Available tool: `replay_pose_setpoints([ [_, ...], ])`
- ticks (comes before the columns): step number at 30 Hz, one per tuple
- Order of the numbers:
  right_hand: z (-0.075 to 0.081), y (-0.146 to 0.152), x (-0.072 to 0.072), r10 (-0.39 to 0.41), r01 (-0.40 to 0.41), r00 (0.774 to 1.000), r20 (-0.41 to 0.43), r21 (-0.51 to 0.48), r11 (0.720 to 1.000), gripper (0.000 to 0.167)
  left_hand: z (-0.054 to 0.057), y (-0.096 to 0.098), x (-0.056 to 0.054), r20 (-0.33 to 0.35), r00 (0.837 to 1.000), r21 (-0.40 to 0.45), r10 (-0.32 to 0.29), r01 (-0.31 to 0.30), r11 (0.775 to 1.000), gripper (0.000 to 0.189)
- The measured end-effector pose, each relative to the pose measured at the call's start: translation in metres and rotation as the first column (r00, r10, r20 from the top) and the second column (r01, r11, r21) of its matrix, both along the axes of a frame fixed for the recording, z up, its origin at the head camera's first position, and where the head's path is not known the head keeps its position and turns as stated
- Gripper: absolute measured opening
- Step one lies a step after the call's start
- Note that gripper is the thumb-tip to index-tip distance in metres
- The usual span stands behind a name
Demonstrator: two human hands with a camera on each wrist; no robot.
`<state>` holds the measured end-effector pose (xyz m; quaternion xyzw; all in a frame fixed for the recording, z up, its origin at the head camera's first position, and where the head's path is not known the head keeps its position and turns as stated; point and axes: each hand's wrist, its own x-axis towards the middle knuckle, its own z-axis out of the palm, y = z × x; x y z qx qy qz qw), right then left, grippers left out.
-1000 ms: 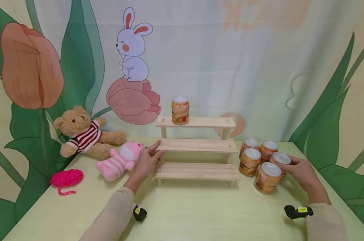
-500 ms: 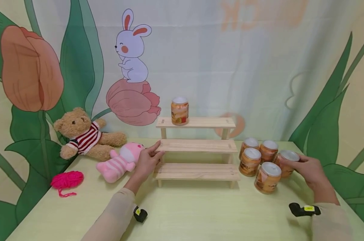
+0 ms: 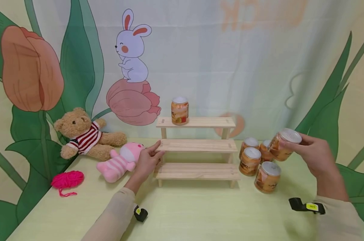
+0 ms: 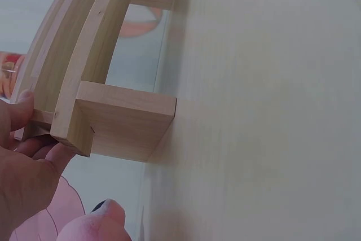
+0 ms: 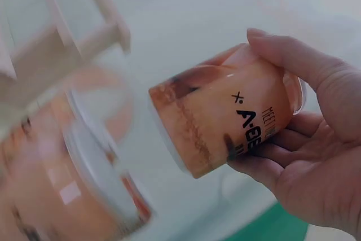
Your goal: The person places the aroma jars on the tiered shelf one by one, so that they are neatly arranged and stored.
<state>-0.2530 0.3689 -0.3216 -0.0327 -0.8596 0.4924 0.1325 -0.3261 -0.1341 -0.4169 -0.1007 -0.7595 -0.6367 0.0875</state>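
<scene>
The left hand [image 3: 147,162] pinches the near end of the middle board of a three-step wooden rack [image 3: 197,145], thumb to one side and fingers curled against the other. The right hand [image 3: 316,154] is clamped on an orange can [image 5: 217,114], thumb across one side and fingers wrapped under the other. That can is off the worktop [image 3: 200,211], its pale lid tipped towards the hand.

Taking the rack as the middle of a dial in the head view, the left hand sits at 9 o'clock and the raised can at 3. The raised can partly hides the rear right can [image 3: 264,152] of a group of four standing upright between 3 and 4 o'clock; the front can [image 3: 267,179] of the group is nearest the wearer. Another matching can [image 3: 180,112] stands upright on the top board, at 11 o'clock.

A pink striped toy [image 3: 118,164] lies just beyond the left hand towards 9 o'clock. Farther out, a brown teddy bear [image 3: 86,135] in a red-and-white striped shirt leans between 9 and 10, and bright pink yarn [image 3: 68,179] lies between 8 and 9. Behind hangs a backdrop [image 3: 215,60], its printed rabbit [image 3: 133,67] at 11 o'clock.
</scene>
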Motion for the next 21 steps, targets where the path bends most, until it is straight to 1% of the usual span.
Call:
replay_pose_setpoints([
  [4,0.006,-0.031,-0.004,0.103,-0.103,0.995,-0.014,-0.003,0.995,0.071,0.001,-0.002,0.0,0.007,1.0,0.01,-0.009,0.009,1.0,0.057],
  [7,0.007,-0.057,-0.011,0.156,-0.156,0.988,-0.008,0.007,0.988,0.072,0.002,-0.003,0.0,0.01,1.0,0.002,-0.008,0.008,1.0,0.056],
  [11,0.009,-0.093,-0.019,0.194,-0.194,0.981,0.009,-0.023,0.981,0.078,0.001,-0.003,0.0,-0.001,1.0,-0.003,0.005,-0.005,1.0,0.055],
  [14,0.014,-0.118,-0.028,0.227,-0.227,0.974,-0.016,-0.081,0.97,0.076,0.0,-0.003,0.0,-0.005,1.0,-0.006,0.009,-0.009,1.0,0.055],
  [17,0.024,-0.14,-0.04,0.241,-0.245,0.969,-0.05,-0.12,0.962,0.077,-0.001,-0.003,-0.001,0.003,1.0,-0.01,0.009,-0.009,1.0,0.055],
  [21,0.041,-0.163,-0.06,0.226,-0.238,0.97,-0.086,-0.16,0.958,0.084,-0.001,-0.001,-0.002,0.011,1.0,-0.006,0.009,-0.009,1.0,0.055],
])
